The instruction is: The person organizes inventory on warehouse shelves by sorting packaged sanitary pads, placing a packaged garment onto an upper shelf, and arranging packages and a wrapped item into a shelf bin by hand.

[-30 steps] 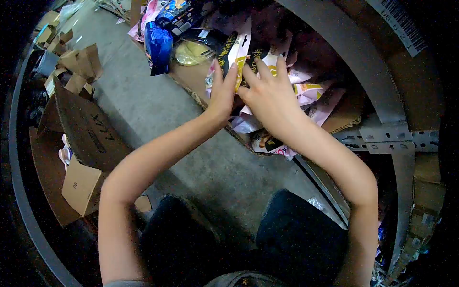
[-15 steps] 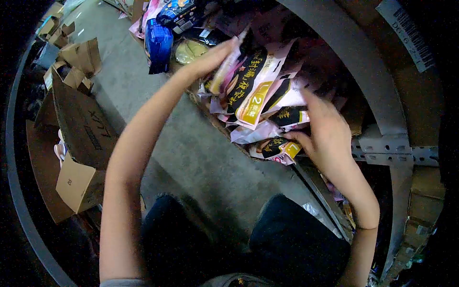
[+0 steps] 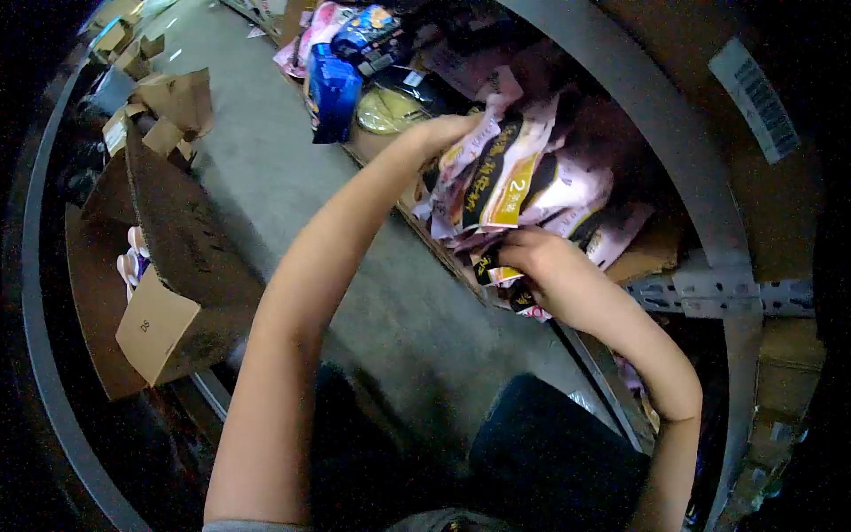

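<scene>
Touching the glossy pink-and-black plastic packets (image 3: pixel 498 173), the left hand (image 3: pixel 456 129) and curled right hand (image 3: pixel 537 252) hide their fingertips, so neither grip can be told. Packets bunch between the hands; others slant unevenly beyond the right

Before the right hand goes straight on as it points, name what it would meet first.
Likely the packet marked 2; the right hand may be touching it now, but depth is unclear.
</scene>
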`<act>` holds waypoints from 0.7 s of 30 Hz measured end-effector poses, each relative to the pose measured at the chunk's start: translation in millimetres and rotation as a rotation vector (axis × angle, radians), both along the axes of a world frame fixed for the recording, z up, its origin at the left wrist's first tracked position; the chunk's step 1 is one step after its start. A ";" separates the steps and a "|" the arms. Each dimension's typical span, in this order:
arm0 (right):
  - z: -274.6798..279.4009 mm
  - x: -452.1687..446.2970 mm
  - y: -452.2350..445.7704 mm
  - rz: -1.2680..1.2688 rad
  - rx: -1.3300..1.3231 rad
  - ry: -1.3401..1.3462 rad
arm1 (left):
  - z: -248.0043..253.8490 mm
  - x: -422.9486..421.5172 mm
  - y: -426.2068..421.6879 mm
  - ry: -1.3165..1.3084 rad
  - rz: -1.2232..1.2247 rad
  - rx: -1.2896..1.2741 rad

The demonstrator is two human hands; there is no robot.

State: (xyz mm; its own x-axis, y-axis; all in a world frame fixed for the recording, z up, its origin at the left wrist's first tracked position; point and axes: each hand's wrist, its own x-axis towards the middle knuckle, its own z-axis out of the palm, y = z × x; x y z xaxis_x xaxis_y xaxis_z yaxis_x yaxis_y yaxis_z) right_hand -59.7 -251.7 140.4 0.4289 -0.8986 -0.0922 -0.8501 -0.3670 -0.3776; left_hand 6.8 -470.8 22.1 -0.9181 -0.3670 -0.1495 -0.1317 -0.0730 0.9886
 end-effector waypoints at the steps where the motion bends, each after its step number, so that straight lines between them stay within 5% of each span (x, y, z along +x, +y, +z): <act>1: 4.7 -1.6 -2.6 -0.034 0.075 -0.048 | 6.5 8.7 2.6 -0.045 0.093 -0.183; 3: 21.6 2.3 1.3 -0.056 0.072 -0.048 | 8.3 14.8 -9.0 -0.166 0.290 -0.199; 5: 32.3 6.2 10.4 -0.079 -0.042 -0.060 | 73.1 50.8 1.8 -0.448 0.614 -0.657; 7: 38.8 7.0 15.6 -0.091 -0.111 -0.059 | 99.8 85.6 0.7 -0.259 0.762 -0.886; 9: 45.2 1.5 5.4 -0.115 -0.182 -0.095 | 88.7 106.4 -29.7 -0.225 1.138 -1.469; 10: 44.8 0.1 3.8 -0.115 -0.198 -0.097 | 81.4 112.7 -35.3 -0.320 1.173 -1.468; 16: 43.3 11.0 -0.1 -0.124 -0.229 -0.113 | 60.2 116.0 -24.4 -0.677 0.967 -1.153; 19: 39.3 10.2 4.7 -0.160 -0.257 -0.129 | 75.8 131.5 -7.0 -0.676 0.884 -1.244; 21: 39.2 9.1 4.6 -0.164 -0.260 -0.150 | 102.0 148.9 15.9 -0.713 0.621 -1.407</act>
